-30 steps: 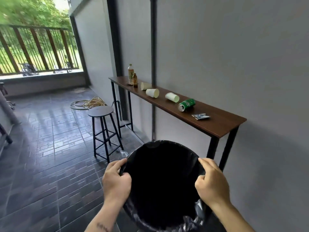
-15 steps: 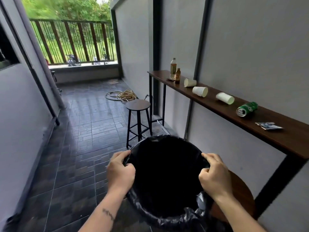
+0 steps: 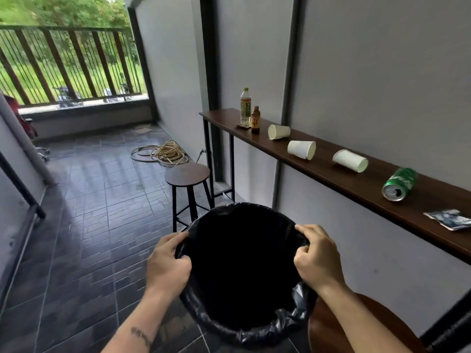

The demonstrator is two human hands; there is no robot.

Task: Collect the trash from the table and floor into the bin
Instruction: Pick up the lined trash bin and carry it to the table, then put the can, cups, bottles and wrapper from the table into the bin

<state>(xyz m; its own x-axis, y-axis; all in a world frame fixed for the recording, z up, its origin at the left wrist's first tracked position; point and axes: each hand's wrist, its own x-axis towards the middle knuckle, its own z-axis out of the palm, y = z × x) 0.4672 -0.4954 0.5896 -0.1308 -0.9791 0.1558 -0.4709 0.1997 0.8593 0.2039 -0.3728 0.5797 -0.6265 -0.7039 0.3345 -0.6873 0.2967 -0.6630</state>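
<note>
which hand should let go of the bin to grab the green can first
Right. The table runs along the person's right side, so the right hand sits closer to the green can. The left hand grips the bin on its far side and can keep steadying it.

Open tabletop between scattered cups

covered terrace: tiled floor, railing, wall-side bar table.

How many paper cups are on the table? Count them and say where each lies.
3, all on their sides along the table: one cup beside the bottles, one in the middle, one nearest the green can. None seems hidden.
</note>
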